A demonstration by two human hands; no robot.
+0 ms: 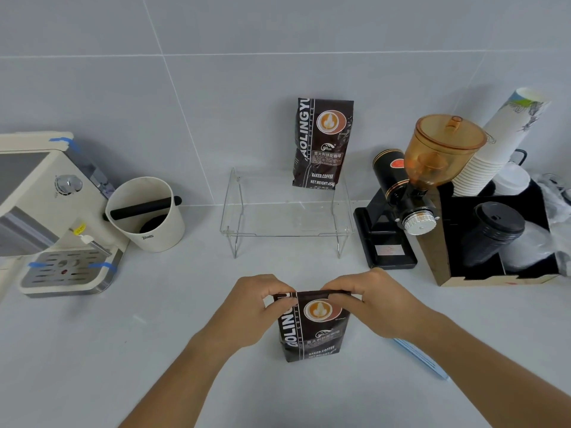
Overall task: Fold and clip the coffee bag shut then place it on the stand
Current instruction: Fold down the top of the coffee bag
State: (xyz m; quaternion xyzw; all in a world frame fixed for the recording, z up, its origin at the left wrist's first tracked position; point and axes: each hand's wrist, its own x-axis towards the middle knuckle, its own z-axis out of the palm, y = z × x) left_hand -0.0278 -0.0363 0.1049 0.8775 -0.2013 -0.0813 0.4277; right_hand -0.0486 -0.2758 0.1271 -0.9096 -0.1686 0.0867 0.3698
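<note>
Both grips, left hand (251,299) and right hand (372,299), pinching upright coffee bag (312,330) top edge, long axis vertical

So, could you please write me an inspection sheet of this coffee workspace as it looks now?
Surface: pale counter; a blue strip lies partly under the right forearm.
Job's things: near coffee bag upright on the counter, top edge being folded; clear stand carries a second coffee bag leaning on the wall; no clip seen.
Clutter: espresso machine, knock box, grinder, stack of paper cups, black organiser with lids.
Grip: left hand and right hand both pinch the bag's top.
Cables: nothing seen.
Surroundings: grey tiled wall.
</note>
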